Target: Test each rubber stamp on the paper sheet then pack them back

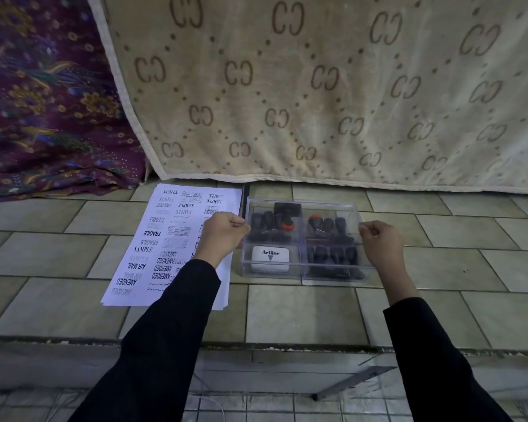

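Observation:
A clear plastic box (329, 277) stands on the tiled ledge, with a clear lid (345, 210) over it. Inside lie several dark rubber stamps (333, 257), one with an orange collar (287, 226), and a white Artline ink pad (270, 257). My left hand (223, 236) pinches the lid's left edge and my right hand (380, 245) pinches its right edge. Left of the box lies a white paper sheet (165, 239) covered in stamped words such as SAMPLE, FRAGILE and AMENDED; my left forearm crosses its right side.
A beige patterned blanket (317, 86) hangs behind the box down to the ledge. A purple floral cloth (43, 102) lies at back left. The tiled ledge (302, 312) ends in a front edge near me, with a lower tiled floor below.

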The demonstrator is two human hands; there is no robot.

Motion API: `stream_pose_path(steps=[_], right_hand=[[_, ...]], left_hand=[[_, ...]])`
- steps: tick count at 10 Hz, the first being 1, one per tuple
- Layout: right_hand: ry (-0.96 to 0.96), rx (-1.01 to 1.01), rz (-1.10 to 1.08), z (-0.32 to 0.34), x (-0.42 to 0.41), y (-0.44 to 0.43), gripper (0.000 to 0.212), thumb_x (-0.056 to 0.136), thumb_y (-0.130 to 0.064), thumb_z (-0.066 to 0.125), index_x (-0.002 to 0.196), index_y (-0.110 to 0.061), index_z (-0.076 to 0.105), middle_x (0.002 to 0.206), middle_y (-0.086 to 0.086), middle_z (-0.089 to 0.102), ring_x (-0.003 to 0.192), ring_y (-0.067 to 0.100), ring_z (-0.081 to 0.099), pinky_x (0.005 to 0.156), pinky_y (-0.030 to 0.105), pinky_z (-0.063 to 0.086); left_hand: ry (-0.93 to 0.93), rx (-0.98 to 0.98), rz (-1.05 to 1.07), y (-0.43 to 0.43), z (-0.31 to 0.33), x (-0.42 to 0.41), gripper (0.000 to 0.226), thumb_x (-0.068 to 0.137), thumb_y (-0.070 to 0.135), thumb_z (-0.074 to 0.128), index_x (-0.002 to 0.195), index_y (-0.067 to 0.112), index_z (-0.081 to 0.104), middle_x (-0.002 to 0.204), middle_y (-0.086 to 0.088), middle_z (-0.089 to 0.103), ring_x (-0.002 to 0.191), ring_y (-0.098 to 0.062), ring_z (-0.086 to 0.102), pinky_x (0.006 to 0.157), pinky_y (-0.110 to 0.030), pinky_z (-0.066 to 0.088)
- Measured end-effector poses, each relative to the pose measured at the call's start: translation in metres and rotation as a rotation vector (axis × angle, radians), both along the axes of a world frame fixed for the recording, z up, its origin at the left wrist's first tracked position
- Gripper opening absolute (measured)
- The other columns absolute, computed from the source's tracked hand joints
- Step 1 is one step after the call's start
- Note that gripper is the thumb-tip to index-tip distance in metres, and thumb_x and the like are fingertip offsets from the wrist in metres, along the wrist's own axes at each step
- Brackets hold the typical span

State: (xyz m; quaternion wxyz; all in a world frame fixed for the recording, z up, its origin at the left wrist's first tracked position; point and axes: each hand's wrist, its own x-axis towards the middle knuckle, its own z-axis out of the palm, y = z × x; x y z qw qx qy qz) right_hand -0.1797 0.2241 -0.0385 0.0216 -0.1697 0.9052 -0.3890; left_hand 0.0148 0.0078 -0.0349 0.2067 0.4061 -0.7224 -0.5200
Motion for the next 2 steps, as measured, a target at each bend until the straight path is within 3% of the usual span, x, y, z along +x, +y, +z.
stream_pose_path(steps=[1,2], right_hand=[[-0.022,-0.022,0.000,-0.0025,-0.0003,0.0015,0.023,0.092,-0.016,0.055,0.103,-0.001,0.069,0.098,0.018,0.070,0.091,0.031,0.063,0.077,0.028,0.042],[-0.161,-0.124,0.006,-0.0009,0.0038,0.0094,0.029,0.093,-0.025,0.054,0.111,-0.005,0.066,0.101,0.016,0.068,0.093,0.031,0.063,0.087,0.049,0.052]], left_hand=[[-0.003,0.015,-0.031,0.0011,0.0010,0.0019,0.015,0.086,0.011,0.066,0.100,0.008,0.066,0.088,-0.001,0.064,0.065,-0.007,0.062,0.051,-0.015,0.052],[-0.025,-0.079,-0.046,0.0032,0.0044,0.0119,0.030,0.088,0.025,0.065,0.116,0.015,0.059,0.105,0.004,0.061,0.082,-0.008,0.060,0.070,-0.021,0.051]])
